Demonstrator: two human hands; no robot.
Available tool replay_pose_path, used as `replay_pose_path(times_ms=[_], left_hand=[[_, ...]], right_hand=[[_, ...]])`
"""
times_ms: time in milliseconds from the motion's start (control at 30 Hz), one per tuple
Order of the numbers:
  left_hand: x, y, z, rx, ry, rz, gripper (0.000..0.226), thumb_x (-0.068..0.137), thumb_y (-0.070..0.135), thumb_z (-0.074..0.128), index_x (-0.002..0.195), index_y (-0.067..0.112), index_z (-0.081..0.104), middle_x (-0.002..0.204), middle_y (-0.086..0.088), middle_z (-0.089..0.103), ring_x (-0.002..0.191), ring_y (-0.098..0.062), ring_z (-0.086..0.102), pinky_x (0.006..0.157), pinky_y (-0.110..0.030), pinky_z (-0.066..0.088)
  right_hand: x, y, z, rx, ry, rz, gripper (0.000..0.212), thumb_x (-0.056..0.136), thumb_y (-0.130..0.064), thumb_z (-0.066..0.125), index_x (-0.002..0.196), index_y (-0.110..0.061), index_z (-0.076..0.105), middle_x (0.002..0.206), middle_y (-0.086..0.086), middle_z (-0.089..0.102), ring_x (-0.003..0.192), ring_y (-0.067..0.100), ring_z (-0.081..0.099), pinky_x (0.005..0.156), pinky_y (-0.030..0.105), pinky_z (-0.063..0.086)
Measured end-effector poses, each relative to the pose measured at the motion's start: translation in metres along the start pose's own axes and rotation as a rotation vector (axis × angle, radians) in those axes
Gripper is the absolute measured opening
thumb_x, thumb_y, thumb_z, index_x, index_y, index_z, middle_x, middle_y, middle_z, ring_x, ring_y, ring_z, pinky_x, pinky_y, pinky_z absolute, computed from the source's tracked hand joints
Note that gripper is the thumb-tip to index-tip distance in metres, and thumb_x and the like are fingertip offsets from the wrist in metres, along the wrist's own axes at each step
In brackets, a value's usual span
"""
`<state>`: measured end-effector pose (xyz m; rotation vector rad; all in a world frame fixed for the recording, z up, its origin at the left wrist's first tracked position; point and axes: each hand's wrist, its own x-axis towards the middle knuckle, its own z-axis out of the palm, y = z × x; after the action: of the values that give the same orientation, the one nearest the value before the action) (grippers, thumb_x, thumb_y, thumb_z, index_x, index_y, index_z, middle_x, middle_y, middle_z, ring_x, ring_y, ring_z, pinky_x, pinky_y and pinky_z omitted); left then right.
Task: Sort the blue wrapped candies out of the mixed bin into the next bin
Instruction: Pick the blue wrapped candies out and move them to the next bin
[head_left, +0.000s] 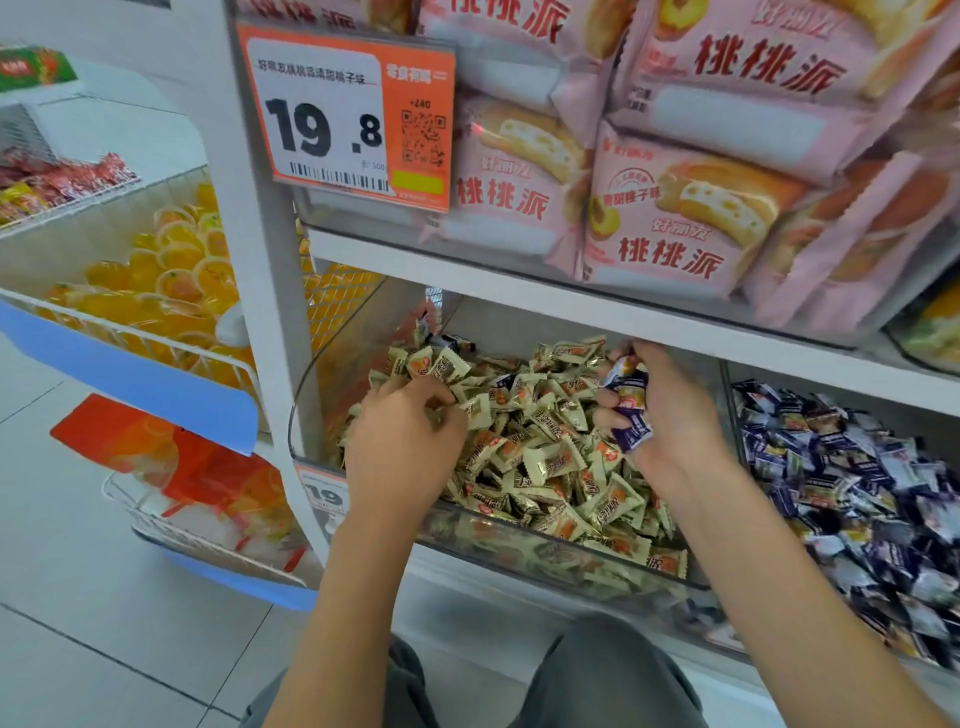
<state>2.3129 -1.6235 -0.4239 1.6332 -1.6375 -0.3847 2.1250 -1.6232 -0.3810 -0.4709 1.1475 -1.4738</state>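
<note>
My right hand (670, 410) is cupped shut around a small bunch of blue wrapped candies (631, 402), fingers curled in to keep them bundled, hovering over the mixed bin (519, 540) at about 2 o'clock of the pile. My left hand (402, 441) is down in the gold candies (545, 457) at roughly 9 o'clock, fingertips pressed together like it's pinching or raking through wrappers. Can't really tell if it's actually got one.

The blue ones I'm holding belong in the next bin (852, 499), off at 3 o'clock, which is already full of dark blue wrappers. There's another dark wrapper (457, 343) sitting at the back of the mixed bin, around 11 o'clock, so the sorting isn't done, I'd say.

What I'm worried about: that handful looks overstuffed, with a couple of wrappers poking out between my fingers. If I loosen up while crossing the divider, one probably slips right back into the gold pile. Also these wrappers are slick, so raking with my left could bury a blue one deeper.
</note>
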Motion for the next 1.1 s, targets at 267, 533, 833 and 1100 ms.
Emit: replay_pose_path(times_ms=[267,533,833,1100], left_hand=[[-0.010,0.003,0.007,0.009,0.021,0.018,0.019,0.081,0.018,0.066,0.099,0.022,0.070,0.100,0.000,0.064,0.091,-0.021,0.057,0.071,-0.030,0.048],[-0.016,0.005,0.007,-0.017,0.017,0.015,0.019,0.083,0.012,0.063,0.100,0.018,0.070,0.109,-0.007,0.063,0.068,-0.025,0.055,0.063,-0.028,0.042],[-0.011,-0.008,-0.004,-0.070,0.016,0.022,0.017,0.080,0.005,0.067,0.096,0.009,0.071,0.096,-0.005,0.067,0.073,-0.011,0.052,0.071,-0.022,0.037],[0.000,-0.019,-0.008,-0.053,-0.018,-0.049,0.017,0.080,0.010,0.068,0.096,0.012,0.071,0.091,-0.006,0.065,0.072,-0.014,0.057,0.060,-0.016,0.039]], right_hand=[[-0.040,-0.033,-0.059,0.002,0.165,-0.269,0.028,0.100,-0.013,0.040,0.072,-0.010,0.047,0.066,0.006,0.053,0.046,0.013,0.039,0.039,0.019,0.026],[-0.047,-0.039,-0.126,-0.285,0.150,-0.176,0.037,0.100,-0.039,0.034,0.105,-0.015,0.062,0.125,-0.003,0.058,0.109,0.014,0.053,0.088,0.023,0.043],[-0.041,-0.006,-0.034,-1.208,-0.203,-0.681,0.017,0.095,-0.024,0.051,0.108,-0.029,0.061,0.108,-0.013,0.066,0.086,0.013,0.064,0.078,0.035,0.051],[0.090,0.033,0.048,-1.819,-0.561,-0.321,0.037,0.090,-0.011,0.056,0.127,-0.014,0.055,0.126,0.008,0.057,0.100,0.024,0.058,0.075,0.026,0.041]])
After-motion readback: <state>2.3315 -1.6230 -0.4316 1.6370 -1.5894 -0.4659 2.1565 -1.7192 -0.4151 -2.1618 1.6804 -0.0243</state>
